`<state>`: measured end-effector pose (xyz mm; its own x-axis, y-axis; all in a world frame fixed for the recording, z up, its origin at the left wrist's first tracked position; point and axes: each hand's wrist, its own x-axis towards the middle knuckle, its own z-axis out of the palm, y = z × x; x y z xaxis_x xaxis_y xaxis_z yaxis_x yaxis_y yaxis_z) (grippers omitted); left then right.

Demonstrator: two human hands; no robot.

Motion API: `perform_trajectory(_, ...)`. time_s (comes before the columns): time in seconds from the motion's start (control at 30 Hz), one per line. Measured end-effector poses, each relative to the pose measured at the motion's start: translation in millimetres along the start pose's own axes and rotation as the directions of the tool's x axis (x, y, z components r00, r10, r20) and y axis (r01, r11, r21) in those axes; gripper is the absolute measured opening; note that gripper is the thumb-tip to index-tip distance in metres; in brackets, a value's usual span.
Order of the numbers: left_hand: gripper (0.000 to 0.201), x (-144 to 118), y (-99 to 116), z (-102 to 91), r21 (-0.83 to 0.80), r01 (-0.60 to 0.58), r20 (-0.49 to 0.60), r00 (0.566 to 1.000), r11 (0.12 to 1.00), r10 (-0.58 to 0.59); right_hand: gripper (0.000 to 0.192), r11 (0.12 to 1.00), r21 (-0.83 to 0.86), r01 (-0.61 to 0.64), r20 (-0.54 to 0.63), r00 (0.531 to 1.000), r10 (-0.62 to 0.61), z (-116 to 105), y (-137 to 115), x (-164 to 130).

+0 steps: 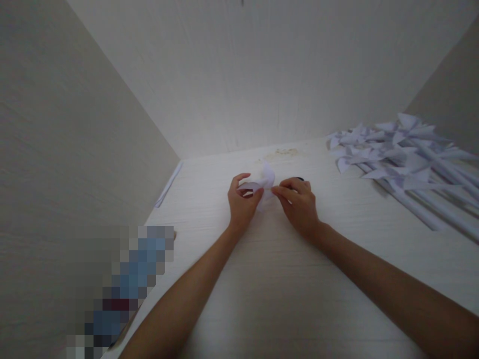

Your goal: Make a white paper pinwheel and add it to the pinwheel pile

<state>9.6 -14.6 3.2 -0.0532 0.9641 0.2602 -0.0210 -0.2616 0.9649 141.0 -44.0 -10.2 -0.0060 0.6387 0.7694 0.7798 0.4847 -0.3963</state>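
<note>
A small folded piece of white paper (265, 178) rests on the white table (284, 279) a little beyond the middle. My left hand (242, 203) pinches its left side between thumb and fingers. My right hand (299, 204) pinches its right side with the fingertips. The two hands meet over the paper, and part of it is hidden behind my fingers. A small dark thing peeks out just behind my right hand; I cannot tell what it is.
A heap of several white paper pinwheels on rolled paper sticks (407, 159) lies at the right of the table. A thin white paper strip (169, 183) lies along the left wall. White walls close the table in on three sides. A blurred patch covers the lower left.
</note>
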Motion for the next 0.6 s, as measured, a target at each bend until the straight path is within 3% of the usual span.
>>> perform_trajectory(0.13,0.046,-0.9,0.2,0.5,0.008,-0.010,0.019,1.000,1.000,0.010,0.014,0.985,0.172,0.004,0.012,1.000,-0.006,0.9,-2.3,0.3)
perform_trajectory(0.27,0.047,-0.2,0.7,0.4,-0.011,-0.001,0.007,1.000,1.000,0.001,0.009,0.945,0.313,-0.091,-0.001,0.995,0.096,1.6,-1.3,5.0)
perform_trajectory(0.5,0.045,1.0,1.7,0.6,-0.008,0.013,-0.005,1.000,1.000,-0.013,0.017,0.832,0.475,-0.286,0.175,0.958,0.229,4.2,5.8,9.9)
perform_trajectory(0.6,0.045,0.8,1.7,0.5,-0.005,0.022,0.004,1.000,1.000,-0.022,0.020,0.735,0.573,-0.363,0.248,0.931,0.267,6.1,6.7,9.6)
